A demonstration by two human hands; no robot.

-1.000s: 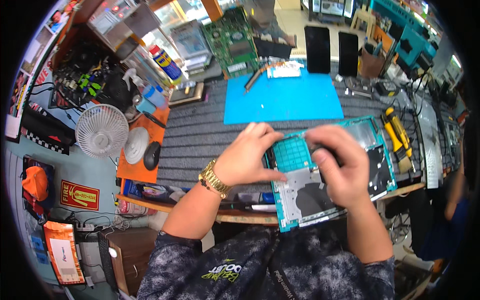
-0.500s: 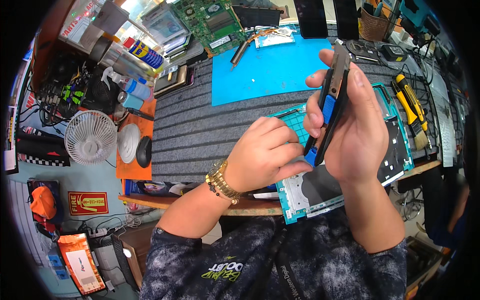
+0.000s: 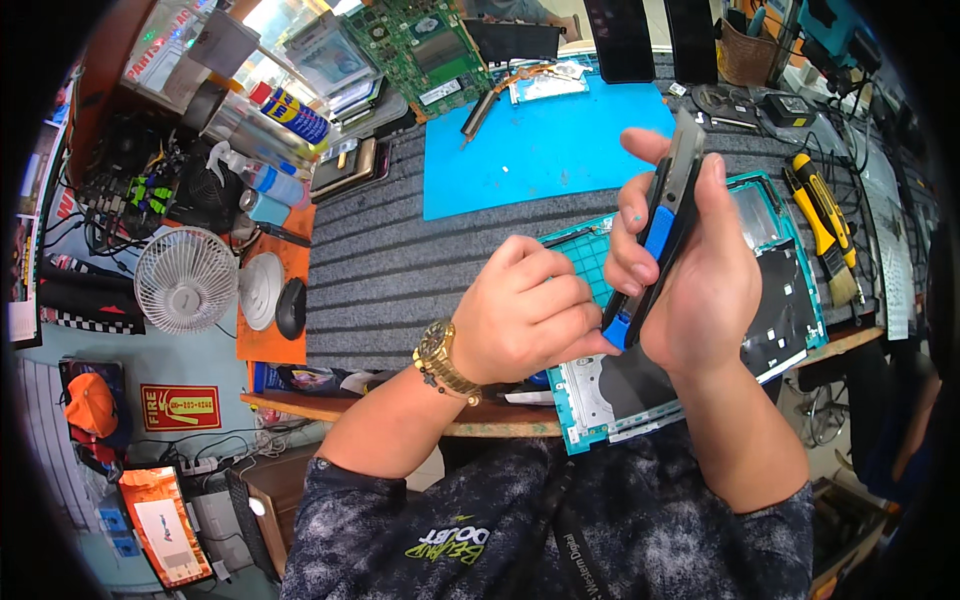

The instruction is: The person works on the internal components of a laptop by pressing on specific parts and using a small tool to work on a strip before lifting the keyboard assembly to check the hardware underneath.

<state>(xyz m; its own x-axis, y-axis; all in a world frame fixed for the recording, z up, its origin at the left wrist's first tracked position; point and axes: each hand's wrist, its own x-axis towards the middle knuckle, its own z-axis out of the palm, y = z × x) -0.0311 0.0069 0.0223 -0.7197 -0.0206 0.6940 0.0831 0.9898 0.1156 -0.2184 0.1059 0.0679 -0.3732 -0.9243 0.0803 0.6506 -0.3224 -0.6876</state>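
Observation:
My right hand (image 3: 705, 290) holds a black utility knife (image 3: 655, 235) upright over the laptop part. Its grey blade end points up and away, and a blue slider shows on the body. My left hand (image 3: 530, 310), with a gold watch (image 3: 440, 355) on the wrist, is closed, its thumb and curled fingers at the knife's blue lower end (image 3: 617, 330). Those fingertips are partly hidden. Beneath both hands lies a teal laptop casing (image 3: 575, 400) with black film on it, tilted at the bench's front edge.
A blue mat (image 3: 530, 150) lies on the grey striped bench cover (image 3: 400, 260). Behind it stand a green circuit board (image 3: 430, 60) and dark phone-like panels (image 3: 620, 40). To the right are yellow cutters (image 3: 822, 215) and a brush (image 3: 840, 280); a small white fan (image 3: 185, 280) stands left.
My right hand and the knife have come slightly lower and nearer to me. My left hand stays at the knife's lower end, with its fingers shifted a little.

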